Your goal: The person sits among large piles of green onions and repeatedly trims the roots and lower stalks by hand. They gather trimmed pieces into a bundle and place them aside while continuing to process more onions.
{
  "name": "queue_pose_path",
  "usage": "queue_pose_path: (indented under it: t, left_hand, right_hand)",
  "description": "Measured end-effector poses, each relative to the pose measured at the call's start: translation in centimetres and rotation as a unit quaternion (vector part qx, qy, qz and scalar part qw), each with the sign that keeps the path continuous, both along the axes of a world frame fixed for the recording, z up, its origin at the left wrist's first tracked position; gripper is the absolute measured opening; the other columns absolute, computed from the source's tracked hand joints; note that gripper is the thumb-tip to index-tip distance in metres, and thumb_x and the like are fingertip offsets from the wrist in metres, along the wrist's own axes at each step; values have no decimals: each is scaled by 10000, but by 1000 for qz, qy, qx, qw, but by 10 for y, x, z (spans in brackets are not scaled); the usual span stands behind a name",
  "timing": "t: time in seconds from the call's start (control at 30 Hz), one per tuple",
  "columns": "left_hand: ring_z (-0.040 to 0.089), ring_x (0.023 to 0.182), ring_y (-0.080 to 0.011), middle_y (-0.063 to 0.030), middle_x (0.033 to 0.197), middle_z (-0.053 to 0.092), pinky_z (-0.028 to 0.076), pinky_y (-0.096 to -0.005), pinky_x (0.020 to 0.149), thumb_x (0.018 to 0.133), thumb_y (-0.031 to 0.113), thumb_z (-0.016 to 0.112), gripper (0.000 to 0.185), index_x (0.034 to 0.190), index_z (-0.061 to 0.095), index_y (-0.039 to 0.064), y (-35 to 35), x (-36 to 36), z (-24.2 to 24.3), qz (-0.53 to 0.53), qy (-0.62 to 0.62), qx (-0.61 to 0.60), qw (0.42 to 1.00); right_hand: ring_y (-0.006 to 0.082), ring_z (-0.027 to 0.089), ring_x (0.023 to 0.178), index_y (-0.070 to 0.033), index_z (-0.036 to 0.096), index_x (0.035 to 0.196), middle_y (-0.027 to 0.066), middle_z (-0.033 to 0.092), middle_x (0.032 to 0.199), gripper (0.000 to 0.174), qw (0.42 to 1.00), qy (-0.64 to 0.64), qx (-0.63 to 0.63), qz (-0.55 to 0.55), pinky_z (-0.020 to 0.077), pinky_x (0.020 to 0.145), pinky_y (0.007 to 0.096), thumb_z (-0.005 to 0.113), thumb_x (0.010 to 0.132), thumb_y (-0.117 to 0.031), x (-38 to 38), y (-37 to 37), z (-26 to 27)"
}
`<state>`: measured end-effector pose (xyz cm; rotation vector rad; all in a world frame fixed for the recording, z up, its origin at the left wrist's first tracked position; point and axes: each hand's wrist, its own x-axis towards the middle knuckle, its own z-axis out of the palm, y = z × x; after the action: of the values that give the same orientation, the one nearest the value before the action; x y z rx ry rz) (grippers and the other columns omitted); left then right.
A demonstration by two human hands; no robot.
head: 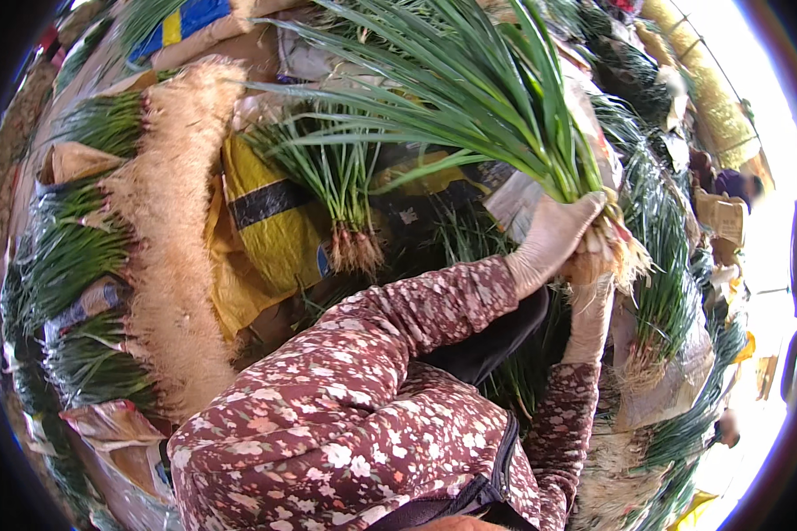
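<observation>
My left hand (551,232) is closed around the lower stalks of a large bunch of spring onions (538,126). Long green leaves fan out from it toward the upper left, and its pale, stringy roots (614,255) point to the lower right. Just below those roots is my right hand (592,292), at the bunch's far side. The roots and stalks cover its fingers, so their grip is hidden. A smaller bunch of spring onions (349,199), with reddish bulbs and brown roots, lies left of my hands on a yellow and black woven plastic sack (275,219).
On the left, a long stack of spring onions shows a wall of roots (179,245), leaves (73,259) facing outward. More bunches (661,265) line my right side. A blue and yellow sack (179,30) lies at the upper left. People (737,186) are at the far right.
</observation>
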<state>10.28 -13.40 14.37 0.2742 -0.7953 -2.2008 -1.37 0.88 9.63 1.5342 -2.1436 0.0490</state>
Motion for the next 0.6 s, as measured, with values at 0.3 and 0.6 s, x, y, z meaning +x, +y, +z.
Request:
queue_pose_path:
  t: [0.3, 0.6]
  left_hand:
    - [680, 576, -121, -74, 802, 717, 551, -226, 472, 1030, 142, 586, 203, 1129, 656, -21, -129, 88, -11, -12, -195, -220, 956]
    - [741, 835, -226, -146, 996, 746, 639, -362, 763, 899, 299, 742, 418, 1190, 671, 7, -259, 258, -111, -39, -282, -189, 940]
  right_hand:
    - [125, 573, 722, 21, 686, 1028, 27, 615, 758, 161, 830, -520, -173, -108, 491, 710, 276, 547, 949, 34, 74, 18, 24]
    - [203, 682, 862, -30, 703, 1125, 99, 728, 957, 213, 900, -361, 49, -239, 546, 802, 331, 609, 947, -100, 14, 230, -119]
